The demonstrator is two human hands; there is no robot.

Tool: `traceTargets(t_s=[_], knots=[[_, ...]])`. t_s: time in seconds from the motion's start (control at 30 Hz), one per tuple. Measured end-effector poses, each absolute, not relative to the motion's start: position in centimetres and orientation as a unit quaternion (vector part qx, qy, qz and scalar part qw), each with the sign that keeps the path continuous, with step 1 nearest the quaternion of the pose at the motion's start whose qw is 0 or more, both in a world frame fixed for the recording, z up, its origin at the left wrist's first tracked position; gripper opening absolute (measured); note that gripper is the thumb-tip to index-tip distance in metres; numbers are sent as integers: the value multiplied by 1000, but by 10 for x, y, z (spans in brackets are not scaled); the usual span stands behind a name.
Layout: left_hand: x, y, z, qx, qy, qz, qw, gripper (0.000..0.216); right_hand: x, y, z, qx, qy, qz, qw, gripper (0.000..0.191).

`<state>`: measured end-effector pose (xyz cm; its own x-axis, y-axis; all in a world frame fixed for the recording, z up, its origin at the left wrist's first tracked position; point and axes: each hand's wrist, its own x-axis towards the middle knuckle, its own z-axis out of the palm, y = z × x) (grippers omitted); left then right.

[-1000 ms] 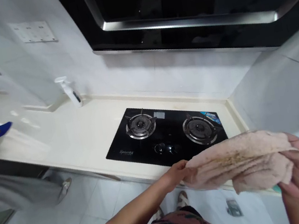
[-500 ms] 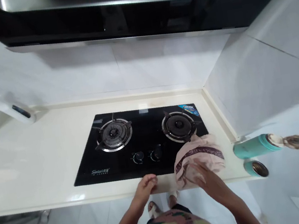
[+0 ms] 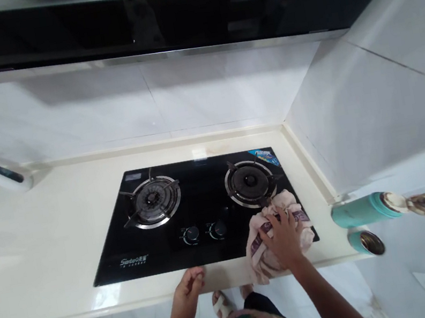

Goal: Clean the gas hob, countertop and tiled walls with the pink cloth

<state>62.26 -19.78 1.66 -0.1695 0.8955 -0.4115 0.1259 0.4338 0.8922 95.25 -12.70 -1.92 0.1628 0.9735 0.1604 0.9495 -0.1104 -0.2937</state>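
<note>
A pink towel point(image 3: 264, 269) with a dark purple lettered band lies bunched over the front right corner of the black gas cooktop point(image 3: 202, 193) and the counter edge. My right hand point(image 3: 283, 239) rests on top of it, fingers spread and pressing into its folds. At the counter's front edge, left of the towel, my left hand point(image 3: 190, 286) has its fingers curled in with nothing visible in them. Two control knobs, the left one point(image 3: 191, 233) and the right one point(image 3: 218, 228), sit between the hands and the burners.
The left burner point(image 3: 153, 201) and right burner point(image 3: 249, 182) have raised pan supports. A teal flask point(image 3: 357, 210) with its lid open and a teal cup point(image 3: 365, 243) stand at the right. A white device point(image 3: 3, 175) is at the far left. The black range hood point(image 3: 173, 24) hangs overhead.
My right hand has gone from the towel's near side to its top, fingers now spread. My left hand stays by the counter edge. The view has shifted slightly.
</note>
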Motion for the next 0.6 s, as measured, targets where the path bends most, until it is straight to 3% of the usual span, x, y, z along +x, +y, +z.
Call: traceTargets(t_s=[0.17,0.37,0.6], knots=[[603,-203,11,407,688,360,480,66,1030,-79,-36,-741,-654,-30,150,44],[589,-216,10,445,695,342,449,61,1073,-13,-25,-756,-638,2,148,46],[549,-223,4,448,724,365,377,56,1017,-68,-27,-832,-521,28,186,52]])
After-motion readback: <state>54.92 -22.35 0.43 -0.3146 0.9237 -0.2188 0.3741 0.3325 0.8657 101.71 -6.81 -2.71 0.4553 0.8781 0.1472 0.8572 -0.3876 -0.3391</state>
